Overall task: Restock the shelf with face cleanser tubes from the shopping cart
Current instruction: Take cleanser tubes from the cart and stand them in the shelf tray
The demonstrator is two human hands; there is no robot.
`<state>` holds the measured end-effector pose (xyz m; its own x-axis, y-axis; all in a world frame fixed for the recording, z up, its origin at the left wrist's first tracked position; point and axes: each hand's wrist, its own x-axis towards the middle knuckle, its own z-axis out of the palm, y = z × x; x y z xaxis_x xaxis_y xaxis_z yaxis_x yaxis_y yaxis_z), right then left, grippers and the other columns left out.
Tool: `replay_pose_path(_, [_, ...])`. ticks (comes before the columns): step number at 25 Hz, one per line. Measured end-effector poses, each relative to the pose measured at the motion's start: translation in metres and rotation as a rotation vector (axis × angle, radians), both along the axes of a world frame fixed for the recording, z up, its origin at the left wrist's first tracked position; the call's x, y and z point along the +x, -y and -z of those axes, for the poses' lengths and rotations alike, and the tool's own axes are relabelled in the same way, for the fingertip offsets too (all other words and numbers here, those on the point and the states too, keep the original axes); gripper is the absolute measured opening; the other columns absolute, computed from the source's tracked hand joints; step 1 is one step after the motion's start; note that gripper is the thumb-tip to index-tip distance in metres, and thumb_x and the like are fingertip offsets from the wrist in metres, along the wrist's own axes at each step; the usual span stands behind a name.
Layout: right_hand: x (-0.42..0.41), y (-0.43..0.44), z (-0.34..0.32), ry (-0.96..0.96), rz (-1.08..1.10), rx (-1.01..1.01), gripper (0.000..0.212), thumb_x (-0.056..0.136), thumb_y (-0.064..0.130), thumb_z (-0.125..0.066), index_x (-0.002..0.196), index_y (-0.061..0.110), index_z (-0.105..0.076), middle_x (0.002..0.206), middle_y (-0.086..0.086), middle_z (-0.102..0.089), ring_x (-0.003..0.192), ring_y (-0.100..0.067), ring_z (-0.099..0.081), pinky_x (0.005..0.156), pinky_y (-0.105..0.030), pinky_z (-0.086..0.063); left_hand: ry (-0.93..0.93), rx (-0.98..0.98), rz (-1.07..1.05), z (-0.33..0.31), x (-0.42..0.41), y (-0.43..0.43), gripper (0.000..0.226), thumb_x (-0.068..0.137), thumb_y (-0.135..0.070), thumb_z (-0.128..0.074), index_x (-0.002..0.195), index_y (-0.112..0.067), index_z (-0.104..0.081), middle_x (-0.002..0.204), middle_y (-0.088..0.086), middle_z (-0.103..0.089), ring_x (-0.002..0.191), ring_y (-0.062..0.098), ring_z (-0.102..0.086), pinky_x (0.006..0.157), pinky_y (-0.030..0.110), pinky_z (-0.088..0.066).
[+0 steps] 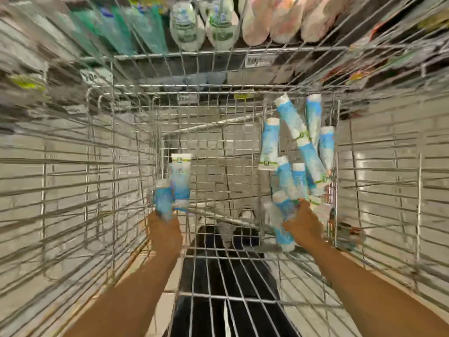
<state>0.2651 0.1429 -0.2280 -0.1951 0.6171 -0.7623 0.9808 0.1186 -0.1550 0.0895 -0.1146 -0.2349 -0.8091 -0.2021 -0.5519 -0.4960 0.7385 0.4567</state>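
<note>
Caging tubes [292, 128], cart wire [194, 86], bottles [185, 27] beyond

The floor [388, 195] is pale, glossy tile with thin dark joints, spreading left and right. Bright patches of overhead light [366, 164] glare off it on the right. At the far end stands a shelf [279, 71] with a white price tag [257, 60] on its edge. On it, from left to right, are green pouches [143, 30], clear bottles [187, 27] and pink packs [281, 20]. Below, the shelf is dark. Everything is blurred.
</note>
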Motion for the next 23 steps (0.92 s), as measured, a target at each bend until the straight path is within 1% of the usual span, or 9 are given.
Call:
replay_pose_path(2, [0.002,0.005,0.008,-0.016,0.014,-0.029,0.051,0.068,0.013,-0.071,0.108,0.020,-0.041,0.101,-0.010,-0.062,0.090,-0.034,-0.060,0.074,-0.040,-0.049,0.031,0.040,0.039,0.004,-0.002,-0.002,0.026,0.083,-0.013,-0.065,0.102,-0.001,-0.051,0.098,0.024,-0.064,0.081,0.030,-0.061,0.063,0.034,-0.047])
replay_pose_path(4, [0.003,0.007,0.010,0.000,-0.017,-0.063,0.052,0.070,0.020,-0.072,0.111,0.020,-0.040,0.102,-0.009,-0.061,0.087,-0.032,-0.060,0.070,-0.037,-0.048,0.071,0.164,0.095,0.005,-0.004,-0.005,0.030,0.083,0.000,-0.065,0.108,-0.005,-0.049,0.102,0.025,-0.064,0.090,0.035,-0.063,0.078,0.048,-0.053])
replay_pose_path(6, [0.006,0.010,0.009,0.027,-0.041,-0.103,0.057,0.073,0.028,-0.073,0.118,0.017,-0.040,0.105,-0.008,-0.059,0.088,-0.030,-0.058,0.068,-0.032,-0.041,0.095,0.236,0.125,0.003,-0.010,-0.006,0.024,0.081,0.007,-0.062,0.096,-0.010,-0.053,0.095,0.025,-0.064,0.087,0.040,-0.065,0.076,0.056,-0.053])
replay_pose_path(7, [0.006,0.012,0.008,0.020,-0.020,-0.131,0.060,0.074,0.031,-0.073,0.122,0.015,-0.040,0.105,-0.006,-0.056,0.089,-0.029,-0.058,0.069,-0.032,-0.040,0.102,0.203,0.146,0.001,-0.014,-0.007,0.020,0.080,0.003,-0.064,0.093,-0.010,-0.055,0.090,0.022,-0.066,0.082,0.038,-0.066,0.071,0.054,-0.055])
replay_pose_path(9, [0.001,0.016,0.003,-0.027,0.126,-0.194,0.061,0.077,0.027,-0.072,0.125,0.013,-0.037,0.106,-0.005,-0.053,0.089,-0.027,-0.057,0.070,-0.034,-0.045,0.151,0.159,0.165,0.001,-0.022,-0.011,0.021,0.077,-0.006,-0.070,0.092,-0.011,-0.057,0.080,0.012,-0.068,0.069,0.027,-0.068,0.059,0.037,-0.058])
replay_pose_path(11, [-0.004,0.018,-0.001,-0.119,0.282,-0.265,0.058,0.077,0.013,-0.070,0.125,0.013,-0.035,0.112,-0.009,-0.052,0.085,-0.024,-0.057,0.062,-0.033,-0.050,0.210,0.165,0.154,0.002,-0.028,-0.017,0.028,0.074,-0.005,-0.074,0.089,-0.014,-0.053,0.079,0.004,-0.063,0.066,0.015,-0.064,0.053,0.025,-0.052])
replay_pose_path(14, [-0.010,0.018,-0.009,-0.226,0.427,-0.383,0.063,0.072,-0.007,-0.065,0.127,0.015,-0.041,0.113,-0.008,-0.049,0.086,-0.019,-0.056,0.055,-0.024,-0.048,0.268,0.187,0.120,0.004,-0.027,-0.025,0.040,0.075,0.001,-0.073,0.094,-0.013,-0.041,0.090,0.008,-0.057,0.075,0.021,-0.061,0.065,0.033,-0.052])
replay_pose_path(19, [-0.002,0.006,-0.018,-0.305,0.561,-0.464,0.042,0.076,-0.007,-0.067,0.114,0.009,-0.060,0.104,-0.013,-0.063,0.089,-0.031,-0.064,0.079,-0.045,-0.054,0.431,0.138,0.130,-0.010,-0.023,-0.027,0.053,0.076,-0.004,-0.070,0.119,-0.008,-0.040,0.098,0.013,-0.058,0.073,0.021,-0.061,0.056,0.029,-0.048])
replay_pose_path(23, [0.006,-0.004,-0.039,-0.366,0.673,-0.316,0.031,0.073,-0.004,-0.074,0.100,0.009,-0.066,0.093,-0.010,-0.067,0.075,-0.019,-0.064,0.056,-0.026,-0.055,0.680,0.193,0.188,-0.039,-0.016,-0.025,0.029,0.075,0.007,-0.061,0.098,-0.005,-0.048,0.086,0.013,-0.056,0.073,0.024,-0.057,0.059,0.030,-0.049])
